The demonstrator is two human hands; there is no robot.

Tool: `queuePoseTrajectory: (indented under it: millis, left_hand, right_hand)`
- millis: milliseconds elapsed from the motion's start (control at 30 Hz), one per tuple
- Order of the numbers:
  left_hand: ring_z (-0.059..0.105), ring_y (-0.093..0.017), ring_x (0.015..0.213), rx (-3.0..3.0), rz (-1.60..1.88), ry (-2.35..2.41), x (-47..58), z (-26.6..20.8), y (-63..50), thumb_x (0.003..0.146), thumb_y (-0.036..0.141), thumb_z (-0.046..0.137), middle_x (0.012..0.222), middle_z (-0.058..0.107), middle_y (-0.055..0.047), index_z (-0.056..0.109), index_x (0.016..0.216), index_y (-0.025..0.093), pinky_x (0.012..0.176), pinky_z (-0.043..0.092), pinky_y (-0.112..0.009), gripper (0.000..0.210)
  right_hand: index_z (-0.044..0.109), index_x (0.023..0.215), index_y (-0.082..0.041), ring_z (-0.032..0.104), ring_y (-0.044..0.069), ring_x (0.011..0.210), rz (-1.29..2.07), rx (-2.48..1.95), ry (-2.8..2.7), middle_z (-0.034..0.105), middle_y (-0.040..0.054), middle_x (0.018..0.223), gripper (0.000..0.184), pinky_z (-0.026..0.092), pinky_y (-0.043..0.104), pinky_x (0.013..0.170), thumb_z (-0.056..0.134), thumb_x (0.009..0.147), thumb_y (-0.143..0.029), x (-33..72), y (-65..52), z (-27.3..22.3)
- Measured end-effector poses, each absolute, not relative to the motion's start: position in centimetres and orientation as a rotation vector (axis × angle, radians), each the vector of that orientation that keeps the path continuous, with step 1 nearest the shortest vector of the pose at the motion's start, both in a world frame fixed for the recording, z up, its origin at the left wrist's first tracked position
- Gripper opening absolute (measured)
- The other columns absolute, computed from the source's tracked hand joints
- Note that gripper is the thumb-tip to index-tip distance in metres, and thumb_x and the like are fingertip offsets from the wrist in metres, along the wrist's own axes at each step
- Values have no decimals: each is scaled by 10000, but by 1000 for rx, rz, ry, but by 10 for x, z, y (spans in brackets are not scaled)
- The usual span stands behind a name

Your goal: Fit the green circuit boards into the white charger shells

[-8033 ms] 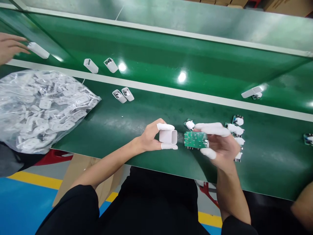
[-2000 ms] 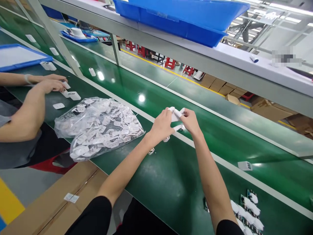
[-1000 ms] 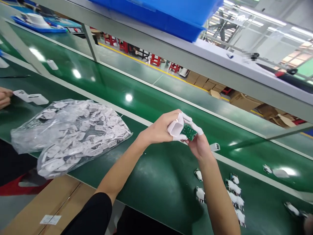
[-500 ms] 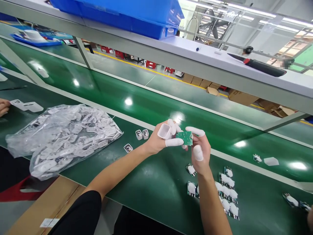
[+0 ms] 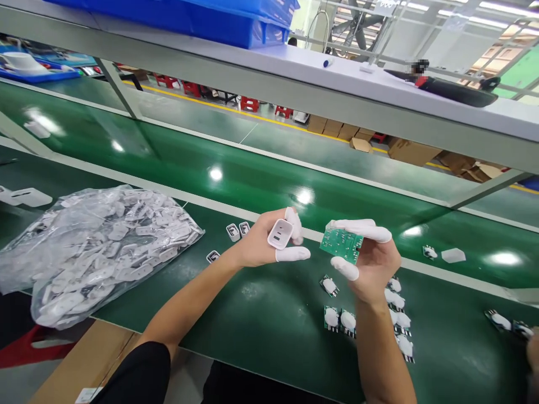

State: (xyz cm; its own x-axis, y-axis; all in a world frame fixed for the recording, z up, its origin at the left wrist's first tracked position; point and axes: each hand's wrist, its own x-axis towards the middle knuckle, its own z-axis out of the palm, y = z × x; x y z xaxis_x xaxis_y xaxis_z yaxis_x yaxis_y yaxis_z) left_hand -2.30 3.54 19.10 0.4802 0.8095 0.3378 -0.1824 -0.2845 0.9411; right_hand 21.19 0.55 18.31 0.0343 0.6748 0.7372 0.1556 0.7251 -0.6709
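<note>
My left hand (image 5: 261, 240), wearing white finger cots, is closed around a small white plastic housing (image 5: 274, 242). The housing's open end faces me, and dark slots show at its bottom. To the right, my right hand (image 5: 377, 261) pinches a green circuit board (image 5: 342, 243) by its edges between cot-covered thumb and fingers. The solder side of the board is turned to me; its other face is hidden. Below the hands lie several circuit boards with white blobs on them, one being a board (image 5: 330, 318). Beside my left forearm stand white housings (image 5: 233, 232) with parts inside.
A clear plastic bag (image 5: 113, 241) full of white plastic pieces lies on the left of the green bench (image 5: 261, 331). Overhead runs a shelf (image 5: 337, 92) carrying a blue bin (image 5: 189, 22). Another person's hand (image 5: 534, 350) is at the right edge.
My right hand has moved right with the circuit board, away from my left hand, whose fingers were touching it. The housing has turned, so its slots now show.
</note>
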Motion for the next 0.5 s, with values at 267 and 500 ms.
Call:
queuePoseTrajectory:
  millis: [267, 500]
  left_hand:
    - [427, -105, 678, 2138, 1250, 715, -26, 187, 38, 835, 239, 879, 791, 510, 53, 538, 827, 216, 620, 327, -272, 342]
    - [416, -101, 661, 2229, 1311, 633, -23, 185, 35, 834, 146, 809, 783, 472, 53, 483, 818, 225, 584, 294, -270, 336]
  right_hand:
    - [795, 1307, -304, 860, 358, 1053, 609, -531, -1556, 881, 90, 1138, 606, 737, 598, 900, 1063, 770, -385, 197, -7, 182]
    - [775, 1399, -367, 837, 343, 1035, 535, -523, -1643, 879, 63, 1238, 742, 716, 573, 839, 1083, 730, -283, 191, -7, 171]
